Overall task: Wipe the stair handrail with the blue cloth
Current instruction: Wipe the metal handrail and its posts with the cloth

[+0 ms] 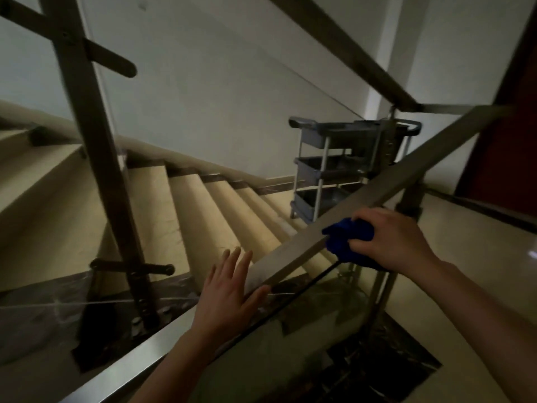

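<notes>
From the head camera, the right hand (389, 239) grips the blue cloth (345, 241). Its fingers are curled over the bunched fabric and the thumb tucks in along the near side. The cloth sits on top of the handrail (377, 187) and wraps over its near edge, directly under that hand.

From the grip, the flat metal rail runs upward and away to the right, and downward to the left towards the left hand (229, 292). The left hand is spread open with straight fingers. It lies at the rail's lower end, well apart from the cloth, and its thumb lies along the rail's lower edge. The dim, blurred light makes it hard to say whether the palm itself touches the metal.

Just below the cloth, a glass panel (313, 324) hangs beneath the rail. Beyond the right hand, past the far side of the rail, stands a grey three-shelf cart (325, 167) on the landing. Pale stone stairs (220, 207) lie beyond the left hand's fingertips. Farther left of that hand, a dark metal post (96, 146) leans upright across the view.
</notes>
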